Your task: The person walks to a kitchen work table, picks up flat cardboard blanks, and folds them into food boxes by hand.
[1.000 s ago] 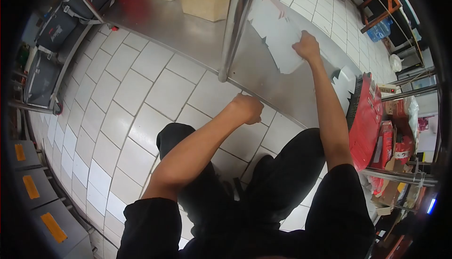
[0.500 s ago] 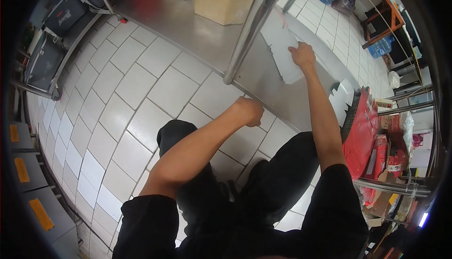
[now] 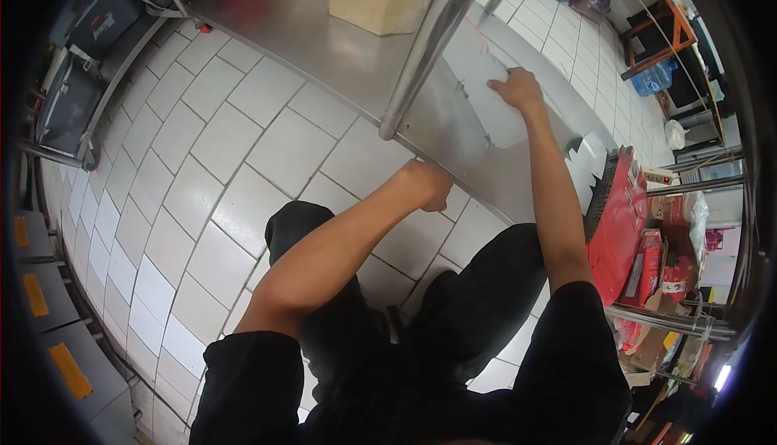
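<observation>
Our left hand curled beside the shelf edge; whether its grip holds anything, we cannot tell. White sheet flat on the shelf: probably light, stiff, slick; best held by smooth edges, avoiding jagged ones. Right hand over it, thumb apart; pinch unclear.

Pale tiled floor; orange-brown frame upper right; bright light lower right.

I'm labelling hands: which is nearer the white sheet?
Right: the right hand is at the white sheet; the left hand is farther off, by the near edge of the metal shelf.
</observation>
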A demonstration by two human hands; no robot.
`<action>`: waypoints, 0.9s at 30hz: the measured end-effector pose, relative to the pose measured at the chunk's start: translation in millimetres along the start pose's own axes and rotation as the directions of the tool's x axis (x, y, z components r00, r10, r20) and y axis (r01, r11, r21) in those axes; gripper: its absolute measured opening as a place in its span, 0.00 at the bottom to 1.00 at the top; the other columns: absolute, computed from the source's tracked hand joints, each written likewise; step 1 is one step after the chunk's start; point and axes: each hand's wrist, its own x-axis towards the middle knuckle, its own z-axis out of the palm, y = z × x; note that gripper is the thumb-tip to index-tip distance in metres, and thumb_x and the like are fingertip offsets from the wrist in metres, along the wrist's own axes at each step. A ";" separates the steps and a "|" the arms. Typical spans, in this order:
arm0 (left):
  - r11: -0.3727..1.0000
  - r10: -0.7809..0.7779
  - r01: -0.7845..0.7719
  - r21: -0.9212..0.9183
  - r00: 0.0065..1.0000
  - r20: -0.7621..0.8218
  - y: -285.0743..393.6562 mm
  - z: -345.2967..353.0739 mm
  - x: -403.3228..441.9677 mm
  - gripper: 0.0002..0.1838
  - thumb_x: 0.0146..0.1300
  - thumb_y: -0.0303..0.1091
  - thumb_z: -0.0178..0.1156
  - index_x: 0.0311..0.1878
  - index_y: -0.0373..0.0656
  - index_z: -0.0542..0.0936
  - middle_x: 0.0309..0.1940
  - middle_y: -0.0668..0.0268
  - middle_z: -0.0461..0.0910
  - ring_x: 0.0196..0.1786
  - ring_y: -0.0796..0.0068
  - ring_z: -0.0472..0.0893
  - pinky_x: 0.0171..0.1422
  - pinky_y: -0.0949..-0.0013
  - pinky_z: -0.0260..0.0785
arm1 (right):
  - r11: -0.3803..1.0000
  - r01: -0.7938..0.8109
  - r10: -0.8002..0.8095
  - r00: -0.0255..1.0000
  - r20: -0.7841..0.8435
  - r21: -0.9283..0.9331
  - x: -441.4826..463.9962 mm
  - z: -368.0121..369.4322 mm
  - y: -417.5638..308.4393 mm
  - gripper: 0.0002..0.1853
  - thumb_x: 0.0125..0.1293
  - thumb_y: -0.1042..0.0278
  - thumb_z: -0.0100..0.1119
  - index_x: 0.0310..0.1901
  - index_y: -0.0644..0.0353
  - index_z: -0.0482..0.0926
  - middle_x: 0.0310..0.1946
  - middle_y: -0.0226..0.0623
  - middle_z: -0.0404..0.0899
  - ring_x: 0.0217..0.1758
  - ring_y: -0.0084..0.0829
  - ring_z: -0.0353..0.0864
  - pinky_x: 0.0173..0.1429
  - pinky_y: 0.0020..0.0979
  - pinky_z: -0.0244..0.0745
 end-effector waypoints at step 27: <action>0.996 -0.072 0.074 -0.042 0.997 0.041 2.6 -6.7 -9.2 0.29 0.66 0.51 0.57 0.67 0.50 0.71 0.61 0.59 0.75 0.63 0.57 0.75 0.65 0.55 0.68 | 0.428 0.099 -0.045 0.995 -0.089 0.898 -9.3 82.0 113.3 0.35 0.57 0.62 0.73 0.62 0.71 0.69 0.57 0.44 0.77 0.60 0.36 0.75 0.64 0.34 0.68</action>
